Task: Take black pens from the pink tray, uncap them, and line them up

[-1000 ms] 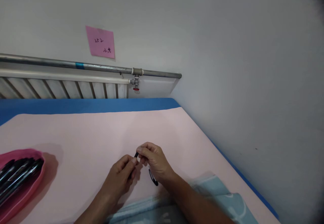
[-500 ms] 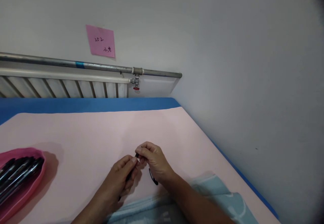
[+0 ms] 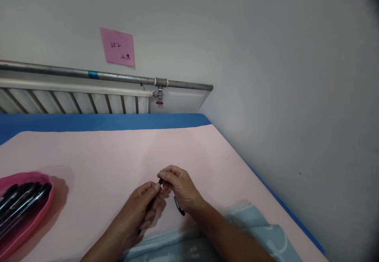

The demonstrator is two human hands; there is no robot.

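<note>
My left hand is closed around a slim black pen, whose lower end sticks out below the fingers. At the pen's upper end, my right hand pinches the short black tip with thumb and forefinger. The two hands nearly touch there. A glossy black piece like a pen cap shows beneath my right palm; whether it is tucked in the fingers or lies on the table cannot be made out.
On the left, a pink basket holds several black pens. A light blue cloth lies at the near edge of the pink tabletop. Behind are a radiator, a metal pipe and a wall with a pink note.
My right fingertips have shifted very slightly up and left, showing a little more of the pen's black tip. Both hands keep their grips.
</note>
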